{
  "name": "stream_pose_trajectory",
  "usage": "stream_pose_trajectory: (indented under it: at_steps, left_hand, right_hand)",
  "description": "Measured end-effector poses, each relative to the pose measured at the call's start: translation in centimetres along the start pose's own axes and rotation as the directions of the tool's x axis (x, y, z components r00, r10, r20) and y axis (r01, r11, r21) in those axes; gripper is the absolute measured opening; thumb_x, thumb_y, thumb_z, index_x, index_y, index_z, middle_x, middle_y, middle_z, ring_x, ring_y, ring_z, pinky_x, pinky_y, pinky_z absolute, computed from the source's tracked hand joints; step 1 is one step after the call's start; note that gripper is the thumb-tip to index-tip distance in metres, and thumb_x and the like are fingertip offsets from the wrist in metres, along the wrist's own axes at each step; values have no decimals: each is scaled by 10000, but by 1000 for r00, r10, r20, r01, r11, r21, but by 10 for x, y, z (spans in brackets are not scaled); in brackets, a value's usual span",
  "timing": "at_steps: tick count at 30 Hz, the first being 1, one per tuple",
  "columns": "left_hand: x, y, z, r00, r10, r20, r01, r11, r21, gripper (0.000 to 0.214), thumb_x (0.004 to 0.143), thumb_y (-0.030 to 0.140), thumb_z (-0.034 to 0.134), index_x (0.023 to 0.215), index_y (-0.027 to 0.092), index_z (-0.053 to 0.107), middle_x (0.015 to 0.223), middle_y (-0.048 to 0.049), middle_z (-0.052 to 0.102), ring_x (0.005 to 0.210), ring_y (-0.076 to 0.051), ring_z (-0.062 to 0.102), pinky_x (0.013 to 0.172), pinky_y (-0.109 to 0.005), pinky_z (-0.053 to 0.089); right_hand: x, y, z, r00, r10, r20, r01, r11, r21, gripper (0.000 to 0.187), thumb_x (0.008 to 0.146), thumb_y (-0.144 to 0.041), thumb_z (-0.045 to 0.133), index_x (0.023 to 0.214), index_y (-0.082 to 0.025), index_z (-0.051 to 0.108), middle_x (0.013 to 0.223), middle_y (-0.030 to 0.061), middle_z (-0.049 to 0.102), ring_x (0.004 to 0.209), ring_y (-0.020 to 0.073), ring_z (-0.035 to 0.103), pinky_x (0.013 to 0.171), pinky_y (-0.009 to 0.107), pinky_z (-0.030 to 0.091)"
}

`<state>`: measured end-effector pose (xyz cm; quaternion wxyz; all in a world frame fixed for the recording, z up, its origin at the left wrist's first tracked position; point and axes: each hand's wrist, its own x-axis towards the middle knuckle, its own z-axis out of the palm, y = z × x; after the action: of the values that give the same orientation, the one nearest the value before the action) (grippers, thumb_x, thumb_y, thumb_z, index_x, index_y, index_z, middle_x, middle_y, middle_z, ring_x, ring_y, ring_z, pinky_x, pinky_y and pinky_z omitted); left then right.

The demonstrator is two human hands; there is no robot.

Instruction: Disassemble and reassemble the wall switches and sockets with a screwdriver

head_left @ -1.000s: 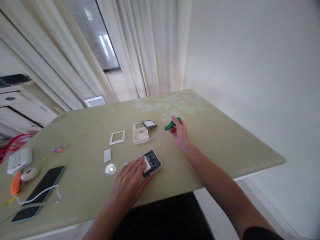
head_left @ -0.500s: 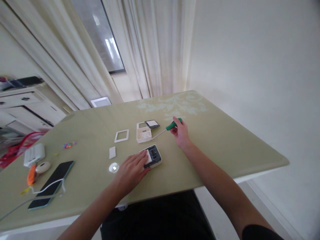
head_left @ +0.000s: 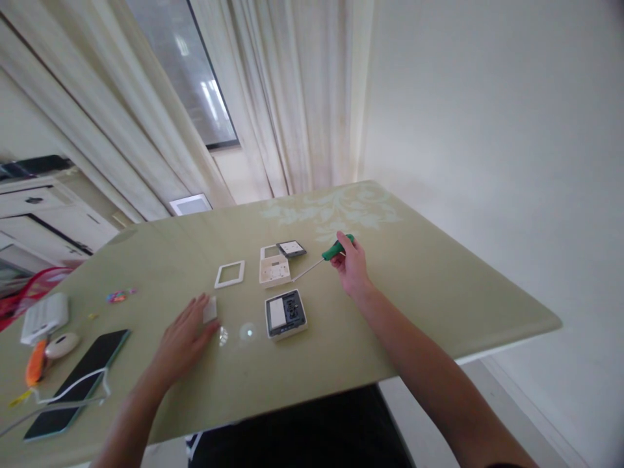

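Head view: my right hand point(head_left: 351, 265) grips the green screwdriver point(head_left: 336, 247), its shaft pointing at the white switch base point(head_left: 274, 270). My left hand point(head_left: 182, 338) lies flat and spread on the bench point(head_left: 439, 286), fingertips touching 1 small white plate point(head_left: 209, 309). The opened switch module point(head_left: 285, 314) sits between my hands, untouched.
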<state>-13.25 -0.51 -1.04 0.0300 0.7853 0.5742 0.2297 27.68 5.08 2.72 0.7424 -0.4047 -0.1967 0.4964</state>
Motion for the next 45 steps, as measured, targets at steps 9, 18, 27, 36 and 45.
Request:
stream_pose_trajectory:
  at_steps: [9,18,27,36,45]
  left_hand:
    - [-20,28,0,999,6,35,-3,997,-81,537,967,729,677,1218,254,691,1198,-103,785,1044,-319,792,938,-463,677]
    - [32,138,23,946,309,101,-264,911,-316,340,1002,549,762,1247,313,764,1270,-79,755,1191,-330,749,1049,-521,615]
    - [36,132,37,945,313,97,-279,923,-267,309,1013,566,751,1147,303,840,1284,-88,805,1189,-349,779,1075,-569,616]
    - [26,140,40,954,287,81,-276,953,-127,329,1110,500,615,1227,291,842,1354,-88,825,1228,-354,791,1065,-565,642]
    - [36,156,25,931,303,203,-315,949,28,199,1076,360,702,1167,321,875,1376,-65,823,1173,-363,830,1002,-534,685]
  right_hand:
    - [-3,1,3,1000,24,-17,-24,1000,-14,530,669,-565,980,812,-261,570,546,-99,621,412,87,555,394,186,425]
    - [3,0,-1,996,29,-84,-32,999,-40,288,1028,-355,775,863,-183,612,630,-102,571,449,59,499,440,176,414]
    - [1,-2,2,996,39,-75,-39,999,3,451,765,-493,952,779,-243,578,547,-101,578,422,83,520,407,199,371]
    - [-2,-3,3,994,60,-87,-61,998,-6,277,1027,-325,775,854,-181,614,631,-101,554,462,61,494,437,173,386]
    - [-2,3,3,993,91,-81,-96,993,-61,223,1083,-332,726,957,-156,675,733,-72,606,512,60,510,469,175,439]
